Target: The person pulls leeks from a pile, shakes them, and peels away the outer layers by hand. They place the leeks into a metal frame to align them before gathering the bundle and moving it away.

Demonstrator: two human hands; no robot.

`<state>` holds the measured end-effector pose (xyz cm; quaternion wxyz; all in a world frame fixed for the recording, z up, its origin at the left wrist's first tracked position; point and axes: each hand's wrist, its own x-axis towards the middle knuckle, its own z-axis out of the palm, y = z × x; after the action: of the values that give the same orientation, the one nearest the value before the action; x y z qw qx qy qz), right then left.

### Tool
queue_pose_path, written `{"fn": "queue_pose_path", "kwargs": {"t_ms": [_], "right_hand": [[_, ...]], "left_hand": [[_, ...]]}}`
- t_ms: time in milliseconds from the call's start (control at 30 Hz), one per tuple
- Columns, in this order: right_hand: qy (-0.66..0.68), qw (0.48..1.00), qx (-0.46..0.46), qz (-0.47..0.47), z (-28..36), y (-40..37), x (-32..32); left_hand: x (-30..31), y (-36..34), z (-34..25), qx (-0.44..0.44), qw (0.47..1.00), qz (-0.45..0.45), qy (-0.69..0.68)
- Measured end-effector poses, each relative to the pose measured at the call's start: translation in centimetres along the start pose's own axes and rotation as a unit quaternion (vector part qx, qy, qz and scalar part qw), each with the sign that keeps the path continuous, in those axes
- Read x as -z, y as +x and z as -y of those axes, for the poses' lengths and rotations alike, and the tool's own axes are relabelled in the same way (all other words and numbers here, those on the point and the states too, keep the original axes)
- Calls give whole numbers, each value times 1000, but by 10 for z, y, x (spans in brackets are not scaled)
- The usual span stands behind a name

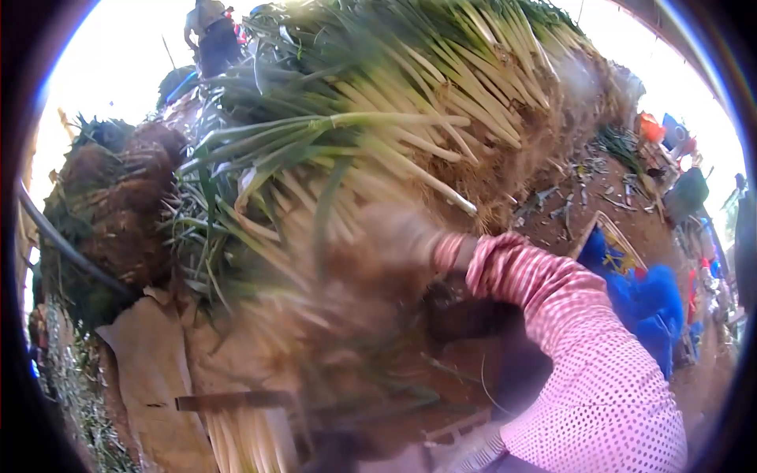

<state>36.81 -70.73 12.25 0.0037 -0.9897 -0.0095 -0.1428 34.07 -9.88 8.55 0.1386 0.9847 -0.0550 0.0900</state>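
My right hand (394, 246), smeared by motion, is over the root ends of a big heap of green onions (441, 71). A pink checked sleeve covers that arm. Its fingers cannot be made out, nor whether any stalk is in them. One long green onion (394, 120) lies crosswise on the heap, to the hand's upper left. My left hand does not show. At the bottom, several trimmed white stalks (248, 441) lie together beneath a dark flat bar (233, 400).
A second pile of bundles with soil-covered roots (130, 205) stands at left. Beside the stalks lies a tan sheet (154, 374). At right are blue cloth or plastic (646, 311) and leaf scraps on brown ground (591, 185). Another person (213, 39) stands far back.
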Motion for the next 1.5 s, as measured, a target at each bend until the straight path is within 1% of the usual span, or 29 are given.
{"fn": "queue_pose_path", "kwargs": {"t_ms": [33, 133, 200, 267, 300, 333, 367, 400, 433, 467, 500, 533, 600, 667, 733, 767, 800, 833, 867, 900, 1000, 1100, 1200, 1233, 1300, 1333, 1367, 1467, 1500], "right_hand": [[-30, 991, -130, 16, -63, 12, -16], [-54, 935, -349, -30, -195, 48, -11], [-56, 910, -398, -98, -268, 54, -45], [-74, 884, -440, -136, -290, 59, -49], [-81, 899, -426, -58, -287, 62, -31], [-90, 906, -413, 23, -285, 62, -11], [-96, 910, -391, 102, -280, 62, 13], [-94, 916, -361, 144, -277, 62, 20], [-76, 933, -323, 141, -270, 61, 19], [-32, 956, -276, 94, -260, 59, 12], [35, 976, -214, 33, -247, 53, -2], [114, 983, -143, -23, -236, 41, -15], [186, 976, -51, -98, -222, 24, -19], [81, 979, -50, -179, -239, 36, 0], [-58, 962, -63, -260, -267, 71, 24], [-123, 942, -71, -304, -284, 91, 32], [-168, 893, -147, -391, -306, 114, 33], [-122, 901, -234, -345, -335, 131, 35], [-85, 897, -322, -291, -364, 149, 35], [39, 913, -396, -93, -384, 157, 31], [55, 922, -373, -91, -358, 140, 22], [56, 914, -400, -27, -335, 107, 10], [52, 905, -415, -81, -329, 113, -9], [99, 893, -431, -80, -327, 115, -8], [132, 907, -400, 2, -327, 116, 10], [142, 912, -382, 43, -331, 117, 19], [143, 906, -374, 137, -335, 117, 24], [156, 941, -274, 126, -317, 99, 35], [244, 931, -261, 81, -320, 91, 19]], "left_hand": [[2, 9, -24, -18, 1000, 18, -9], [5, 36, -88, -68, 994, 83, -36], [1, 49, -126, -119, 984, 124, -54], [-16, 60, -163, -248, 953, 152, -82], [-32, 64, -183, -292, 934, 173, -113], [-62, 62, -209, -106, 946, 222, -211], [-63, 66, -266, -34, 922, 273, -270], [-87, 77, -298, -81, 912, 269, -300], [-98, 80, -335, 10, 850, 341, -400], [-129, 88, -365, -13, 822, 364, -438], [-142, 89, -413, 45, 736, 400, -544], [-174, 96, -451, 23, 687, 420, -592], [-220, 95, -523, -53, 599, 386, -700], [-193, 109, -589, 102, 465, 423, -771], [-184, 126, -607, 139, 541, 412, -720], [-182, 134, -602, 105, 581, 405, -698], [-181, 142, -595, 72, 620, 395, -675], [-162, 141, -590, 105, 619, 372, -683], [-153, 142, -577, 83, 650, 351, -668], [-138, 138, -567, 70, 661, 338, -666], [-110, 123, -533, 59, 663, 310, -679], [-105, 100, -491, 87, 666, 272, -690], [-105, 79, -452, 85, 652, 224, -720], [-103, 74, -443, 140, 640, 187, -732], [-101, 67, -434, 245, 599, 107, -755], [-105, 65, -432, 224, 606, 122, -754], [-112, 66, -430, 203, 613, 140, -751], [-140, 67, -422, 147, 626, 200, -740], [-145, 61, -435, 176, 626, 190, -735]]}}
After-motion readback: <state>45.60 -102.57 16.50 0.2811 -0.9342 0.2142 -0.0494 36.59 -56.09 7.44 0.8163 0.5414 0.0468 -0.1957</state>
